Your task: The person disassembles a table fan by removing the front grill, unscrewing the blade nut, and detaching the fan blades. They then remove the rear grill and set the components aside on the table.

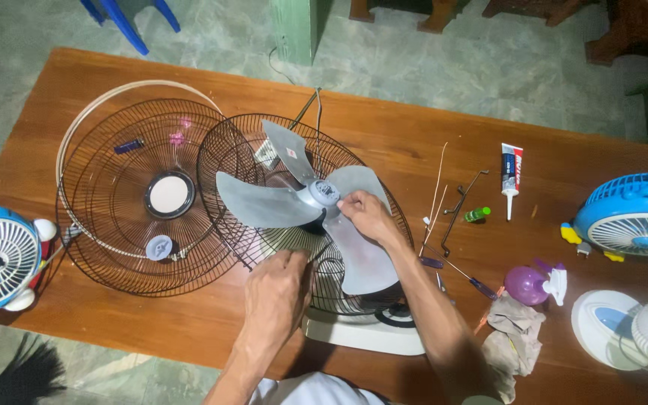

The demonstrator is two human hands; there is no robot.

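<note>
Wooden table [414,142]: grey fan blade [279,206] centre, over rear wire guard [226,150]. Your right hand [365,214] pinches hub [322,193]; left hand [275,289] grips near guard rim. Blade light, thin, likely brittle; hold at hub.

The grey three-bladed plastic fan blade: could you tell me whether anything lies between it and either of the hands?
Nothing visible does. The right hand already touches the grey three-bladed plastic fan blade beside its hub, and the left hand rests on the black wire rear guard just below it.

Matt grey plastic fan blade [264,206], dark wire metal guard [223,161], glossy brown wooden table [414,142].
</note>
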